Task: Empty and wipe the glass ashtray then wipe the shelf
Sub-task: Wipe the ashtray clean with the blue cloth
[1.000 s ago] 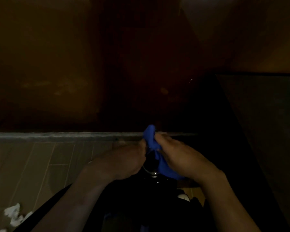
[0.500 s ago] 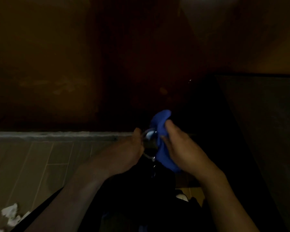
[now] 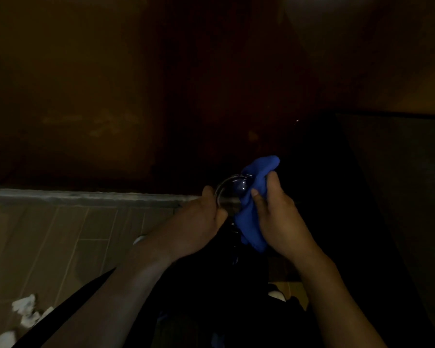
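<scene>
The scene is very dim. My left hand [image 3: 199, 217] grips the round glass ashtray [image 3: 227, 194] by its left rim, holding it tilted in the air in front of me. My right hand [image 3: 276, 219] holds a bunched blue cloth [image 3: 253, 204] pressed against the ashtray's right side and into its bowl. The cloth hides the ashtray's right half. A dark brown wooden surface [image 3: 111, 109], possibly the shelf, fills the upper part of the view; its details are lost in the dark.
A grey tiled floor [image 3: 60, 234] lies at the lower left, bounded by a pale ledge [image 3: 86, 195]. Crumpled white paper scraps [image 3: 27, 312] lie on the floor at the bottom left. A dark panel [image 3: 399, 197] stands on the right.
Both hands have risen and shifted slightly right with the ashtray and cloth. The ashtray, mostly hidden before, now shows its rim, and the cloth sits higher against it.
</scene>
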Demonstrator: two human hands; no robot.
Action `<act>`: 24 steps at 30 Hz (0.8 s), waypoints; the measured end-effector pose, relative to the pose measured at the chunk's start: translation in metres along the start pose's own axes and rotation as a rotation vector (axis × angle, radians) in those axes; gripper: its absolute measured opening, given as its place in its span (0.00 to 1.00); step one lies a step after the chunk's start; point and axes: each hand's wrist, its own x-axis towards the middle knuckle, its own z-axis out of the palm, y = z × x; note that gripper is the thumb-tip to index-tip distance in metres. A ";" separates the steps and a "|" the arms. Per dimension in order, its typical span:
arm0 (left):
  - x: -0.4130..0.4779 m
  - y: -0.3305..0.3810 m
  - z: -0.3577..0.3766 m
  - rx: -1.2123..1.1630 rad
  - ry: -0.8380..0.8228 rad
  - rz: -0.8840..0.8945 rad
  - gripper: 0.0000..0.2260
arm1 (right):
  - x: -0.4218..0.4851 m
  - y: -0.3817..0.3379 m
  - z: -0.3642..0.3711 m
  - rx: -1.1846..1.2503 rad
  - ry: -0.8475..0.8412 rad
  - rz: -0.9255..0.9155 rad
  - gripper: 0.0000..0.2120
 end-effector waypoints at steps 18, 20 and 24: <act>-0.001 -0.006 0.006 0.078 0.169 0.060 0.12 | 0.001 -0.001 -0.003 0.021 -0.029 -0.050 0.08; -0.001 -0.019 0.004 0.221 0.148 0.209 0.13 | 0.000 0.000 -0.005 -0.146 -0.204 -0.030 0.07; -0.006 -0.025 0.013 0.447 0.009 0.112 0.35 | -0.009 0.003 0.017 -0.428 -0.515 -0.019 0.21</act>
